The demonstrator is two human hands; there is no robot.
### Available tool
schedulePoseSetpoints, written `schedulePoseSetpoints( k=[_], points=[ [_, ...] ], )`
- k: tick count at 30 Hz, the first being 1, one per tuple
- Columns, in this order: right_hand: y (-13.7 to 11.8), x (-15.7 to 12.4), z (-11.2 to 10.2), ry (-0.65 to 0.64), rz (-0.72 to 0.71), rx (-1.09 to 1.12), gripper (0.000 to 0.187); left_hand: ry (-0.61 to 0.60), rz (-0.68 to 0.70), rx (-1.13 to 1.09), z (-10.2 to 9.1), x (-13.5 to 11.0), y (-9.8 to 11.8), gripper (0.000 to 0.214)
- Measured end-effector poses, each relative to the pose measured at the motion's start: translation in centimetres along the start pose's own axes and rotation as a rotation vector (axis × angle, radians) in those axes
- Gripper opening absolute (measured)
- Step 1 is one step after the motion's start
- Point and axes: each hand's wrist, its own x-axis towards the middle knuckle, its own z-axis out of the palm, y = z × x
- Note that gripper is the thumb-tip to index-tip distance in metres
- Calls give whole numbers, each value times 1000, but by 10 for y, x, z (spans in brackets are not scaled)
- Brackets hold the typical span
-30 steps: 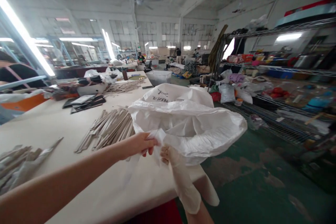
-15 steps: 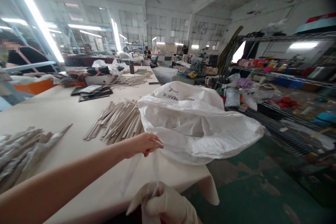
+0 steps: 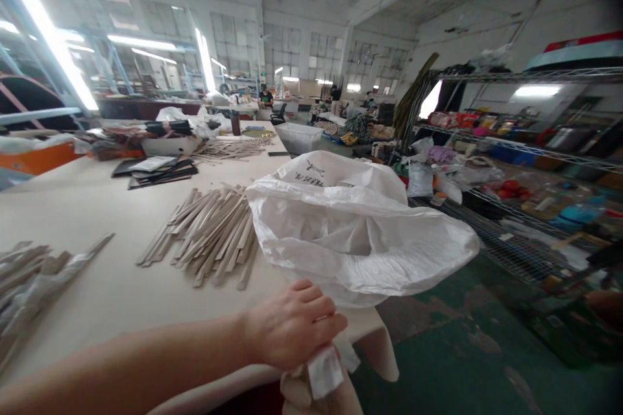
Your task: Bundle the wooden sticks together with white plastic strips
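On the near side of the white sack (image 3: 413,266), the left hand (image 3: 296,327) was closed on a white strip (image 3: 325,372). The gloved right hand (image 3: 296,393) was there too, its grip too hidden to tell.

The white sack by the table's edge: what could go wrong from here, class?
The white sack reaches past the edge of the table, so a knock might shift it. Loose strips lie close beside it and could scatter. The left grip partly covers the gloved right grip at a thin white piece, which might tear or slip.
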Motion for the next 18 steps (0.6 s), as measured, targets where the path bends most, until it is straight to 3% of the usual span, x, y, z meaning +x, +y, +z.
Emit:
schedulePoseSetpoints(
  k=[2, 10, 12, 15, 18],
  points=[
    [3, 1, -3, -1, -27, -94, 50, -45, 82, 53, 2, 5, 4, 24],
    [-2, 0, -22, -21, -41, -72, 56, -95, 241, 188, 18, 17, -8, 27],
    [-7, 0, -20, -35, -52, -54, 53, -110, 265, 191, 24, 23, -8, 29],
    [-19, -6, -11, 43, -116, -102, 44, -128, 281, 186, 29, 35, -11, 31],
    [-30, -24, -5, 108, -147, -126, 31, -185, 224, 163, 32, 49, -28, 29]
  ],
)
